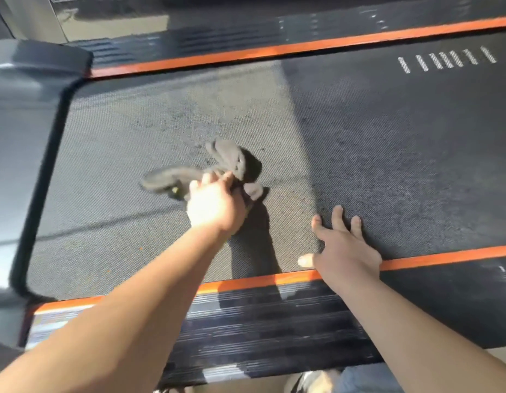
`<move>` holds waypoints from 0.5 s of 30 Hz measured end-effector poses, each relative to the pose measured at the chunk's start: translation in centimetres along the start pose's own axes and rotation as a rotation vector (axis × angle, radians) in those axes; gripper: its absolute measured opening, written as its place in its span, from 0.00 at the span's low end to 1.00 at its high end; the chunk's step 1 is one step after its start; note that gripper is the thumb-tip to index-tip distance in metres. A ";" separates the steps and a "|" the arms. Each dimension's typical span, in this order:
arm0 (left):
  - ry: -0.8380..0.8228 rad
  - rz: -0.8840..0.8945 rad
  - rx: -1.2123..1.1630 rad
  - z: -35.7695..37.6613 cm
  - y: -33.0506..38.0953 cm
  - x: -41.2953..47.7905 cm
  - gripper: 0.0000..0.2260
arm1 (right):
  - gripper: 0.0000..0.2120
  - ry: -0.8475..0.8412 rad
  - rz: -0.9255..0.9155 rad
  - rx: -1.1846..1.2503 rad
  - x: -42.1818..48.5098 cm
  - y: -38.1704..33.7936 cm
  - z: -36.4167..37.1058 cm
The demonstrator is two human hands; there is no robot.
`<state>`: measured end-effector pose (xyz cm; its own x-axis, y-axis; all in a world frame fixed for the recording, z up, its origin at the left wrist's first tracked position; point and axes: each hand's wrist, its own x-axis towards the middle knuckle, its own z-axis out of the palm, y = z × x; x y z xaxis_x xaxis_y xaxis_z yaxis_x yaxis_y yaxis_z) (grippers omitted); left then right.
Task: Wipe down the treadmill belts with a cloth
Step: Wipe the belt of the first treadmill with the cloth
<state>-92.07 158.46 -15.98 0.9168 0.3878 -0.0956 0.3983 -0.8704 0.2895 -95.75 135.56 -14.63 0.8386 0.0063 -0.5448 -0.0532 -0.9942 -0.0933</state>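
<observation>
1. The crumpled grey fabric cloth lies on the dark, fine-textured treadmill belt. It sits about mid-width, nearer the grey moulded motor cover at the left end than the white dashed markings at the right.
2. The left hand holds the cloth. Its grip is closed, with the fingers curled round a bunch of the fabric's middle, so two loose ends trail free on the belt. Bunching it this way probably gives a firm hold for scrubbing, though less fabric lies flat.
3. The right hand holds nothing. Its fingers are spread and pressed flat on the belt, and its heel sits over the near orange edge stripe. I take this as a brace: it carries weight while the person leans in, and it may stop the belt from sliding under the strokes.
4. Both arms reach across the black ribbed side rail, which explains the long stretch of the left arm to the belt's middle.
5. The belt around the cloth looks mottled with darker speckles; whether that is damp or dirt, I cannot tell. Wiping seems under way at this end, with the stretch toward the markings likely left to do.
6. One risk is that a trailing end snags where the belt meets the cover.
</observation>
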 end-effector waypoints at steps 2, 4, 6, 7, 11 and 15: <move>-0.135 0.311 -0.068 0.8 2.2 -4.8 0.13 | 0.31 0.003 0.019 0.032 0.0 -0.1 -0.2; -0.344 0.669 -0.087 0.8 3.0 -7.2 0.16 | 0.21 -0.013 0.060 0.044 -0.1 -0.2 -0.4; -0.363 0.815 0.017 0.1 2.6 -3.5 0.15 | 0.22 -0.019 0.049 0.047 -0.1 -0.1 -0.5; -0.298 0.757 0.095 -0.3 2.3 -1.4 0.14 | 0.27 -0.016 0.029 0.048 -0.2 -0.1 -0.5; -0.005 0.236 0.008 0.8 2.3 -0.4 0.12 | 0.36 -0.002 0.005 0.020 -0.1 -0.1 -0.3; -0.120 0.508 -0.158 2.6 2.9 -8.6 0.12 | 0.29 -0.013 0.044 0.051 0.1 -0.2 -0.5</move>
<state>-98.73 151.76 -16.78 0.9933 -0.1149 -0.0118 -0.0962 -0.8795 0.4660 -95.36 135.73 -14.26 0.8277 -0.0354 -0.5600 -0.1177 -0.9868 -0.1115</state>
